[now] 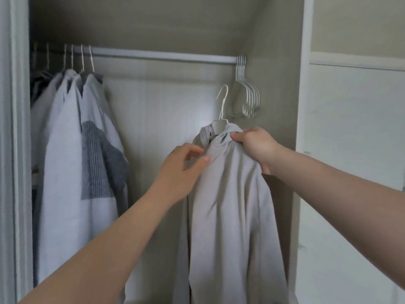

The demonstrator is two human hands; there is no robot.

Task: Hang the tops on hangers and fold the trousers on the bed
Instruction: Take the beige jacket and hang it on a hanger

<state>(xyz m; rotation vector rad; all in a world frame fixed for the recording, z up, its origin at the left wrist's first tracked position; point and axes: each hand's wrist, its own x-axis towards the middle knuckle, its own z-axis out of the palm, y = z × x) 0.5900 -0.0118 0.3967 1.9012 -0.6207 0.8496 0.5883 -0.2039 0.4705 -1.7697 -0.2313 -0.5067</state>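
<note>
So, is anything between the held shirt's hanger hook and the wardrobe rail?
Nothing visible. The hanger hook sits below the rail, whose middle stretch is bare. Hung shirts crowd its left end; empty hangers hang at its right end, beside the hook, not above it.

The pale grey shirt hangs long and creased on a white wire hanger, hook upright below the rail, my right hand gripping its shoulder.

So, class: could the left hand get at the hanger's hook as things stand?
Probably yes. The left hand touches the shirt just below its collar, and the hook stands bare above, nothing between. The right hand grips the shirt's other side.
</note>
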